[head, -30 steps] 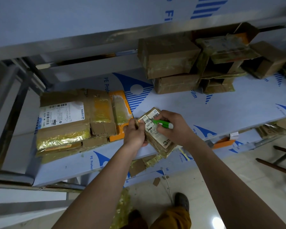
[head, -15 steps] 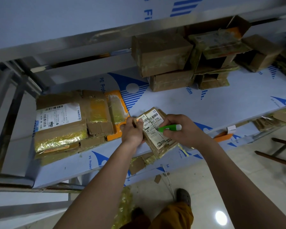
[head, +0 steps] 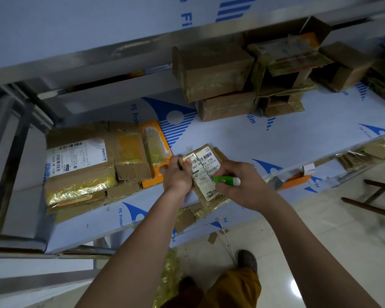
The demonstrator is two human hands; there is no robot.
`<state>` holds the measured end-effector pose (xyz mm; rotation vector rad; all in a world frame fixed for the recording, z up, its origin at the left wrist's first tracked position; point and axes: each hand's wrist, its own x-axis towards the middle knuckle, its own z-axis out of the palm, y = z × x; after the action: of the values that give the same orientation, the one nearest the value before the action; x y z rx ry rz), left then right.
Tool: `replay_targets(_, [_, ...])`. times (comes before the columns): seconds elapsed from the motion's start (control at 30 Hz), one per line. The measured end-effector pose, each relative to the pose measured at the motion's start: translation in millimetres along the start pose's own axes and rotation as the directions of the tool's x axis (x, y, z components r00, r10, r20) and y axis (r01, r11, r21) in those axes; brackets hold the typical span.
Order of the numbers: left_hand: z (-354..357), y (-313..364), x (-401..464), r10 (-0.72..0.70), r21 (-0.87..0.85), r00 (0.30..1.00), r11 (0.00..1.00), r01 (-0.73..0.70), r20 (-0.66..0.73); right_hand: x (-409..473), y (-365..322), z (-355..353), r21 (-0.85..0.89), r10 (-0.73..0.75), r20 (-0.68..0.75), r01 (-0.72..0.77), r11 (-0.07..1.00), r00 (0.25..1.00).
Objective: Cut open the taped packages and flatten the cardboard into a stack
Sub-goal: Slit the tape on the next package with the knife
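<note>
Taped packages [head: 213, 72] sit heaped at one o'clock on the bench [head: 242, 138], a film-covered sheet with blue printing. At nine o'clock lies the flattened stack [head: 85, 165]: brown cardboard under crinkled yellow tape, with a white label and an orange panel. At the bench's near edge, centre, is the small package [head: 206, 172], a slim labelled carton wrapped in glossy tape. It looks light and stiff, though probably slick where taped; its bare edges seem the best hold. The left hand [head: 177, 176] has its grip closed on the package's left edge. The right hand [head: 240, 185] is clenched round a green-handled cutter [head: 226, 180], whose tip meets the label.
</note>
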<state>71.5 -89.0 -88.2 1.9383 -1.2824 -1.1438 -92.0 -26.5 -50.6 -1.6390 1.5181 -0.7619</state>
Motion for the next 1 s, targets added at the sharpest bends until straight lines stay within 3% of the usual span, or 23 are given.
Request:
replay_targets(0.43, [8.8,12.0,-12.5,-0.033,-0.057,0.992,0.998,0.026,-0.123,-18.5,-0.9,-4.6,-0.054,-0.084,-0.005,0.083,0.995,0.996])
replay_targets(0.7, [15.1,15.6,-15.8,0.044,0.004,0.971,0.999,-0.044,-0.237,-45.5,15.9,-19.5,0.03,-0.027,-0.03,0.028,0.999,0.999])
replay_targets(0.87, [20.2,18.2,-14.2,0.055,0.013,0.965,0.998,-0.054,-0.255,-56.7,22.9,-24.7,0.089,-0.038,-0.12,0.049,0.995,0.992])
replay_targets(1.0, [19.9,20.6,-17.5,-0.021,-0.051,0.966,0.999,0.008,-0.259,-52.4,27.1,-26.1,0.164,0.018,-0.373,0.047,0.985,0.928])
